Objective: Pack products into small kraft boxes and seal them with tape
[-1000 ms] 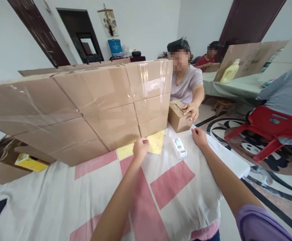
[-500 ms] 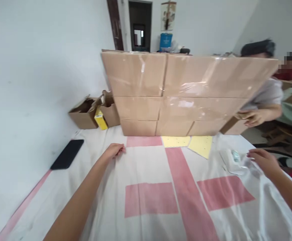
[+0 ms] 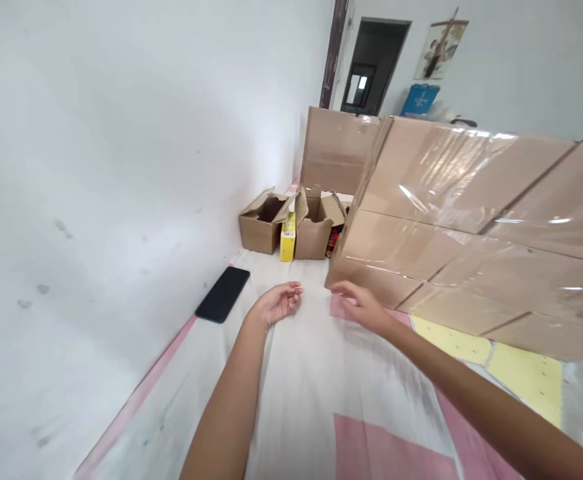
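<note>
Above the pink-and-white cloth [image 3: 291,387], my left hand [image 3: 279,303] is half curled, palm showing, with nothing visible in it. To its right, my right hand [image 3: 359,303] has its fingers stretched towards the left, also holding nothing I can see. Its fingertips are near the lower left corner of a large taped cardboard panel [image 3: 421,227]; whether they touch it I cannot tell. Beyond my hands stand two open cardboard boxes [image 3: 259,235] with a narrow yellow box [image 3: 287,240] between them. A black phone [image 3: 223,295] lies flat to the left of my left hand.
A white wall [image 3: 96,167] bounds the left side. Another cardboard panel [image 3: 339,150] stands behind the boxes. Yellow sheets [image 3: 524,373] lie at the foot of the big panel. Farther back are a doorway [image 3: 376,63] and a blue container [image 3: 420,100].
My view has swung left. The right hand has left the small white item on the right and come across beside my left hand. The left hand's fingers have loosened.
</note>
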`<state>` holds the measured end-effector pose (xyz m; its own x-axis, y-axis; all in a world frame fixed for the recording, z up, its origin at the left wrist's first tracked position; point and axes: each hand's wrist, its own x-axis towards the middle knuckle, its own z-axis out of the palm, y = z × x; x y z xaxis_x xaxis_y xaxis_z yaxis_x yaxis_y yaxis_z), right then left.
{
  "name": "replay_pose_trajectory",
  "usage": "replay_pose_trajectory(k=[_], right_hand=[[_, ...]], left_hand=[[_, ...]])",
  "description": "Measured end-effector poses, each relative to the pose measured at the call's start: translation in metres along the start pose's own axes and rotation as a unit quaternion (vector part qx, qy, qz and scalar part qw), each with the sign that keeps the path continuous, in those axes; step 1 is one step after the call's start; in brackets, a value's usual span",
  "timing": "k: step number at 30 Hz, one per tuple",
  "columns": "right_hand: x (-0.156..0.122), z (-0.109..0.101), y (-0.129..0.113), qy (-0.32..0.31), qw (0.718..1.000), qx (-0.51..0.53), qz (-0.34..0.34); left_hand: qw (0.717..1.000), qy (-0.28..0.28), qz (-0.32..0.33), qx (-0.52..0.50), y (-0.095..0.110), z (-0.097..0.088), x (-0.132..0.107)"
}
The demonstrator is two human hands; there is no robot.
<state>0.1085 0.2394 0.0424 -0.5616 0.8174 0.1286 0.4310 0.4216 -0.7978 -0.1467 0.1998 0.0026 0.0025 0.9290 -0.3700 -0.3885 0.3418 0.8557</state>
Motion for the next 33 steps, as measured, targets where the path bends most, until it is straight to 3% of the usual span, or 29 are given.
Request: replay_pose_trajectory(k=[2, 4, 6, 9, 12, 17, 22, 29, 33], right_hand=[[0.055, 0.061, -0.008, 0.067, 0.994, 0.089, 0.008], [0.102, 0.107, -0.011, 0.143, 0.971, 0.185, 0.048], [0.136, 0.137, -0.009, 0.177, 0.959, 0.216, 0.054], [0.157, 0.160, -0.001, 0.234, 0.946, 0.225, 0.020], [0.155, 0.165, 0.008, 0.229, 0.951, 0.208, -0.017], [0.150, 0.163, 0.015, 0.187, 0.952, 0.242, -0.002], [0.152, 0.165, 0.015, 0.158, 0.957, 0.242, -0.021], [0.151, 0.162, 0.010, 0.226, 0.949, 0.219, -0.025], [0.136, 0.158, -0.013, 0.167, 0.954, 0.232, -0.087]], left_hand=[[0.996, 0.048, 0.073, -0.023, 0.007, -0.023, -0.002], [0.983, 0.113, 0.140, -0.028, 0.015, -0.050, -0.006], [0.965, 0.178, 0.190, -0.016, 0.022, -0.076, -0.011], [0.932, 0.264, 0.245, 0.026, 0.035, -0.103, -0.015], [0.909, 0.314, 0.264, 0.078, 0.056, -0.107, 0.001], [0.885, 0.351, 0.272, 0.140, 0.089, -0.085, 0.069], [0.847, 0.413, 0.283, 0.179, 0.087, -0.068, 0.115], [0.833, 0.413, 0.293, 0.222, 0.072, -0.075, 0.107], [0.805, 0.444, 0.318, 0.233, 0.086, -0.072, 0.075]])
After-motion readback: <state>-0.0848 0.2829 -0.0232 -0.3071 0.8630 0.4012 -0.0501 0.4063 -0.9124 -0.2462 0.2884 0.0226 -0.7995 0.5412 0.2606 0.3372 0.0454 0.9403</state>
